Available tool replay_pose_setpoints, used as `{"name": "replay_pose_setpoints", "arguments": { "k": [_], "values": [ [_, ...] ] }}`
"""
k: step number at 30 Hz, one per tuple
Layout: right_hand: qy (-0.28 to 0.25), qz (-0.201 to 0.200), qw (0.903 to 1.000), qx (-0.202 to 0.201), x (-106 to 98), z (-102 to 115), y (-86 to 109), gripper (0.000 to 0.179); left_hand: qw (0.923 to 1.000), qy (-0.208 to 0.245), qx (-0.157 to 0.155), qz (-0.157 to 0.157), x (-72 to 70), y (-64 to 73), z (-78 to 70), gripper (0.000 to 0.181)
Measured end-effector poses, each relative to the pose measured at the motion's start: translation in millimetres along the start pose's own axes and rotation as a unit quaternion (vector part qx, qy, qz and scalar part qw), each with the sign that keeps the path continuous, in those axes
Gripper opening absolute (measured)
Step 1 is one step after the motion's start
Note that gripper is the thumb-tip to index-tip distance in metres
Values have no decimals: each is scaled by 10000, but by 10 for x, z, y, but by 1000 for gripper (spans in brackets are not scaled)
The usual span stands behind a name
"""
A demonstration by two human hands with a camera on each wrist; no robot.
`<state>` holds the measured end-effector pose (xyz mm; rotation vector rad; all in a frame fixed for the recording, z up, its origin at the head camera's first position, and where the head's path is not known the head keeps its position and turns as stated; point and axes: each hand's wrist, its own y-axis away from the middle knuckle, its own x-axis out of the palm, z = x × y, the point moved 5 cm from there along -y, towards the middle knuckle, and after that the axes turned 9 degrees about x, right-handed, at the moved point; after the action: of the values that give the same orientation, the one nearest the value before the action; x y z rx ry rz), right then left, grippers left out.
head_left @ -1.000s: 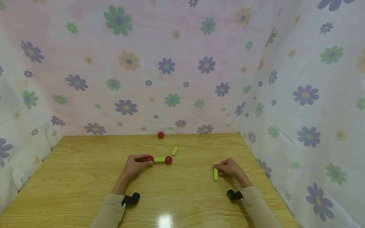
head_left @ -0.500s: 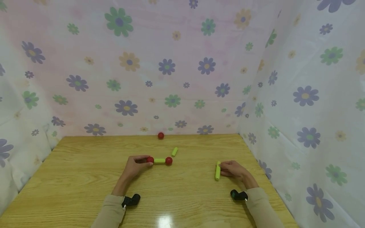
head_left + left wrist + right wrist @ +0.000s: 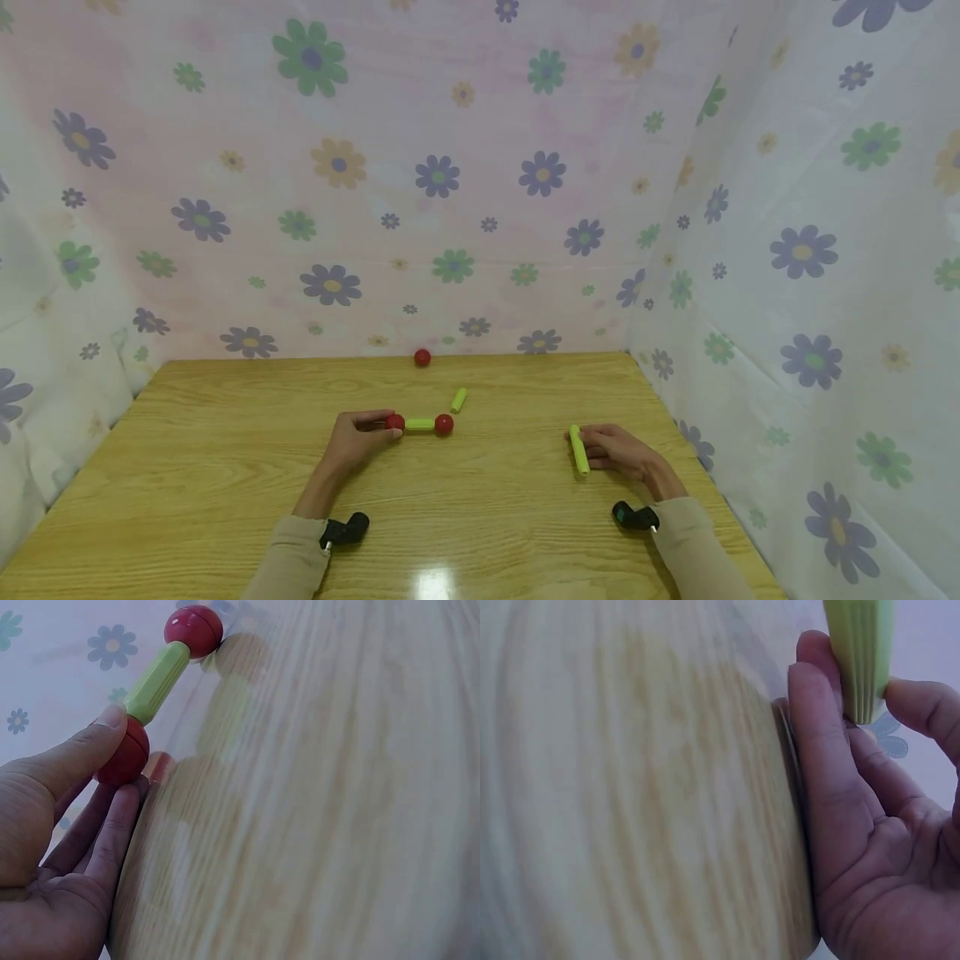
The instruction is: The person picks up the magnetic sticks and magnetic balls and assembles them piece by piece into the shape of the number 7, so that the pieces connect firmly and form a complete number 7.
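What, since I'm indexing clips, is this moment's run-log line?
left hand: grips red end ball of dumbbell-shaped piece | right hand: pinches green stick | table: loose red ball, another green stick

Muted light leaves a white glare (image 3: 435, 582) on the tabletop (image 3: 495, 525), blurred in wrist views.

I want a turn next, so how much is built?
Done: one green stick joins two red balls. In hand: the left hand grips one end ball; the right hand pinches a second stick, unattached. To go: a third stick and another red ball lie loose, probably still to be added.
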<state>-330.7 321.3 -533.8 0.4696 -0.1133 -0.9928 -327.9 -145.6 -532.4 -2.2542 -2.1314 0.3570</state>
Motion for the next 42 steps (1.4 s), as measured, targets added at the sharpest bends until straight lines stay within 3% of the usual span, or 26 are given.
{"name": "replay_pose_setpoints", "arguments": {
  "k": [5,17,30,42],
  "values": [
    [-139,253,9995,-155,15,-20,19,53,10000,43,-18,-15,0,-5,13,43],
    [-210,447,9979,-428,30,-31,47,56,10000,26,-59,-71,0,-1,33,43],
    [-481,1001,9903,-831,81,-83,71,58,9998,-32,-66,-167,1,-26,94,41],
    [-82,747,9943,-761,333,54,-72,57,9997,-72,-117,-180,7,-27,64,41]
  ]
}}
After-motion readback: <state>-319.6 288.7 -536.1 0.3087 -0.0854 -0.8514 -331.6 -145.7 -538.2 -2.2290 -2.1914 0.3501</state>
